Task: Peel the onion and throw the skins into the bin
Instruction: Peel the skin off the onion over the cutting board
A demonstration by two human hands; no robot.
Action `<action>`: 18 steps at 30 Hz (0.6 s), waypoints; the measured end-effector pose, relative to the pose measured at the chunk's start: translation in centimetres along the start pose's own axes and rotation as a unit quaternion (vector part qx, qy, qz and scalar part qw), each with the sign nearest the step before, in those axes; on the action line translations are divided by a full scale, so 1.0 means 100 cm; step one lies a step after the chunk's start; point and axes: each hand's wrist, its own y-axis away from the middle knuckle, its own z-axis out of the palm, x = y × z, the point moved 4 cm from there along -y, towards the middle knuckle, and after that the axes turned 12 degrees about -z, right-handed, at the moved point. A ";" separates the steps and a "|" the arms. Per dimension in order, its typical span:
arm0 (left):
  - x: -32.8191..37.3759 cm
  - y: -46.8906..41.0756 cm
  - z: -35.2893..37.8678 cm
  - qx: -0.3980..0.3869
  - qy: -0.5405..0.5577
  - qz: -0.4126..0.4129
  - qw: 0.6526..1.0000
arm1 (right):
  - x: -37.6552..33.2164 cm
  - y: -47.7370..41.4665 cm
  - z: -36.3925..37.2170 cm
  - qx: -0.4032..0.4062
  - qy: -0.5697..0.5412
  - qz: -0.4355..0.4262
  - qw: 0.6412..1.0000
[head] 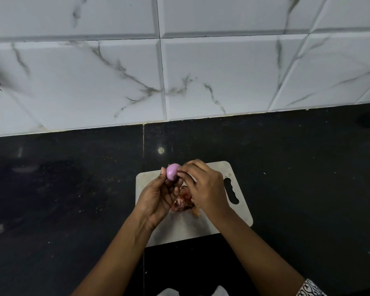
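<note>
1. At 6 o'clock, on the frame's lower edge, a white thing (190,292) is showing. Whether it is the bin I cannot tell.
2. Skins (183,201) are lying heaped near the middle of the board (233,212), right under the hands. They are probably being kept together there so one sweep can take them to the bin.
3. Left hand (158,197) is curling thumb and fingers round the onion's lower half and holding it up off the board. That seems to be offering its bare side to the other hand.
4. Right hand (203,186), reaching in from 3 o'clock, is pinching with narrow fingertips at the onion's side. Whether a shred is caught between them is too small to tell.
5. Onion (172,171), at 12 o'clock of the left hand, is showing smooth and pink. A dark bit is clinging at its base, so peeling is looking nearly done.
6. Counter (73,189) is running on toward 12 o'clock and meeting the tiled wall (201,71).
</note>
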 end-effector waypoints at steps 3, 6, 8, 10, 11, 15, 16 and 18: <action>-0.001 0.001 0.002 -0.007 0.010 -0.003 1.000 | -0.001 0.000 0.004 -0.044 0.032 -0.001 0.999; -0.001 0.000 0.003 -0.008 0.028 -0.010 1.000 | 0.000 0.009 0.014 -0.133 0.054 0.008 0.990; -0.001 -0.003 -0.001 -0.001 0.028 -0.019 0.999 | 0.009 0.016 0.013 -0.151 0.008 0.069 0.986; -0.003 -0.005 -0.005 0.011 0.029 -0.026 0.999 | 0.018 0.021 0.010 -0.136 -0.046 0.141 0.979; -0.004 -0.005 -0.006 0.013 0.036 -0.030 0.999 | 0.021 0.022 0.007 -0.126 -0.059 0.165 0.976; -0.005 -0.005 -0.010 0.000 0.064 -0.019 0.998 | 0.022 0.018 -0.003 -0.064 -0.114 0.198 0.972; -0.004 -0.005 -0.010 -0.007 0.062 -0.012 0.998 | 0.022 0.017 -0.004 -0.052 -0.110 0.198 0.973; -0.003 -0.004 -0.011 -0.024 0.049 0.003 0.999 | 0.024 0.015 -0.005 -0.041 -0.100 0.208 0.972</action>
